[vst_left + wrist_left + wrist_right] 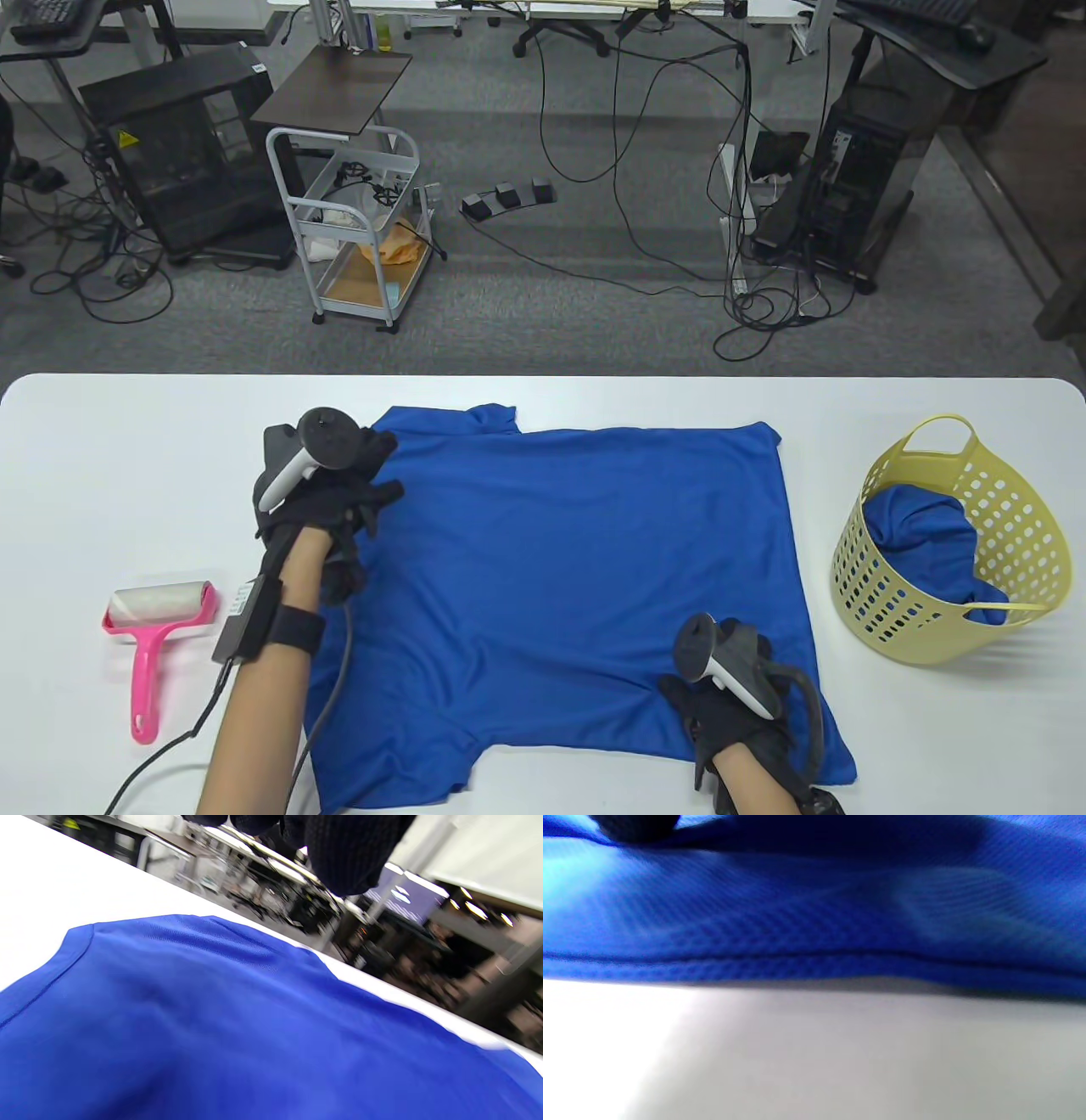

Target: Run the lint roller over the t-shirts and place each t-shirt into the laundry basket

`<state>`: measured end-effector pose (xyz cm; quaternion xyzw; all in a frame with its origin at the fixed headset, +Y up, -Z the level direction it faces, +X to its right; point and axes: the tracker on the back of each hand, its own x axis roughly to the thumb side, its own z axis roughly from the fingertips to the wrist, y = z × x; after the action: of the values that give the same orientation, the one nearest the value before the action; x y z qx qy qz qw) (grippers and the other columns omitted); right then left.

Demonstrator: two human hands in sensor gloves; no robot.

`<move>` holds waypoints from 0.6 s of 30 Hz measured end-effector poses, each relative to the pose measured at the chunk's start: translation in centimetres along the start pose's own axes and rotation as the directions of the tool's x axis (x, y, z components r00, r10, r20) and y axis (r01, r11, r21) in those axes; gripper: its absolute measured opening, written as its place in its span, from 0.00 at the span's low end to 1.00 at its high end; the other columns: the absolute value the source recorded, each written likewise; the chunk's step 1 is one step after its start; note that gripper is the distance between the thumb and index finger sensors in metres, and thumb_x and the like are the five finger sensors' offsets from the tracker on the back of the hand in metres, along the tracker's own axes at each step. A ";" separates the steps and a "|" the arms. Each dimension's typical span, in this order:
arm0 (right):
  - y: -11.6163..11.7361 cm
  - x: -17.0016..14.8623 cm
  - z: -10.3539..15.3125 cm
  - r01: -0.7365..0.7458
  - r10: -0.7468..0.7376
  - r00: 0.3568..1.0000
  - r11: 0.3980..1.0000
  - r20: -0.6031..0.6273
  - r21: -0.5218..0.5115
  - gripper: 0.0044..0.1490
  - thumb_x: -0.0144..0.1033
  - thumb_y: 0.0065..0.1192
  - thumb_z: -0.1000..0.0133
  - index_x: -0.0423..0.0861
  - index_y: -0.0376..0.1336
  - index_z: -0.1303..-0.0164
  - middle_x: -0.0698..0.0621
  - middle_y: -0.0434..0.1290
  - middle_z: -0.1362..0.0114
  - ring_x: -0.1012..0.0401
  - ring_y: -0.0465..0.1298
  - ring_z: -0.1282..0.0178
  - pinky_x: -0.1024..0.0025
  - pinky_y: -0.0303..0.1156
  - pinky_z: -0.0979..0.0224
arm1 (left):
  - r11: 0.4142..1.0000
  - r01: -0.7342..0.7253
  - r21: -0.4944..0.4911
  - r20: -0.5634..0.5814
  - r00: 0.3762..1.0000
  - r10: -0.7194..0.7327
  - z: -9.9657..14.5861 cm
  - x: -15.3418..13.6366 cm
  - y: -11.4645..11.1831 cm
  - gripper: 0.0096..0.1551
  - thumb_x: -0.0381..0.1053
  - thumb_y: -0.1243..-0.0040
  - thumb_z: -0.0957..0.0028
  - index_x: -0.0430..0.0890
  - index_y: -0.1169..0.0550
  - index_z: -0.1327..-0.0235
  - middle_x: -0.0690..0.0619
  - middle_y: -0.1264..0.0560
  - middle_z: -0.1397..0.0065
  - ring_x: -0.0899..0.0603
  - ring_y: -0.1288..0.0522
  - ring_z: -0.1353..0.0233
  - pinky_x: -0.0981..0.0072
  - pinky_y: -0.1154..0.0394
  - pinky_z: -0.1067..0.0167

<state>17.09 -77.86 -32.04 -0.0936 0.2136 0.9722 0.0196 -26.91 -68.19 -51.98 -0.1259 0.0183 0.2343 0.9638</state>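
A blue t-shirt (577,577) lies spread flat on the white table (127,441). My left hand (377,475) rests at the shirt's upper left edge with its fingers spread and holds nothing. In the left wrist view its fingers (343,853) hang just above the blue t-shirt (212,1018). My right hand (696,709) lies on the shirt near its lower right hem. The right wrist view shows the hem of the blue t-shirt (814,912) close up, with one fingertip (634,825) on the cloth. The pink lint roller (157,628) lies alone on the table, left of my left forearm.
A yellow perforated laundry basket (1001,475) stands at the right end of the table, with another blue t-shirt (920,535) bunched inside. A cable runs from my left wrist over the front edge. Beyond the far edge are a cart, cables and computers on the floor.
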 end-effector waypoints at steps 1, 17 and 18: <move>0.0 0.0 0.0 0.001 -0.001 1.000 1.000 0.001 0.001 0.48 0.64 0.38 0.47 0.56 0.33 0.21 0.42 0.33 0.14 0.38 0.40 0.18 0.32 0.46 0.24 | 0.999 -0.019 0.027 -0.036 0.999 0.020 -1.7 -0.2 -0.2 0.44 0.57 0.42 0.44 0.60 0.51 0.20 0.57 0.55 0.14 0.42 0.58 0.13 0.43 0.54 0.20; 0.1 0.0 0.0 0.002 -0.002 1.000 1.000 0.008 0.006 0.48 0.63 0.37 0.47 0.55 0.32 0.21 0.41 0.32 0.14 0.37 0.39 0.19 0.32 0.45 0.24 | 0.990 0.108 -0.095 -0.300 0.945 -0.132 -12.0 -1.6 -5.2 0.35 0.63 0.46 0.44 0.69 0.42 0.23 0.61 0.56 0.13 0.37 0.58 0.13 0.36 0.51 0.22; 0.2 0.1 -0.1 0.005 -0.005 1.000 1.000 0.007 0.006 0.48 0.63 0.37 0.47 0.55 0.32 0.21 0.41 0.32 0.14 0.37 0.38 0.19 0.32 0.45 0.24 | 0.993 0.093 -0.077 -0.281 0.953 -0.111 -11.9 -1.6 -5.1 0.33 0.65 0.49 0.44 0.66 0.39 0.25 0.60 0.55 0.13 0.36 0.57 0.12 0.35 0.51 0.22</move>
<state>17.03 -78.03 -32.03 -0.0905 0.2164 0.9718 0.0233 -25.69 -76.27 -62.15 -0.1893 0.1430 0.1641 0.9575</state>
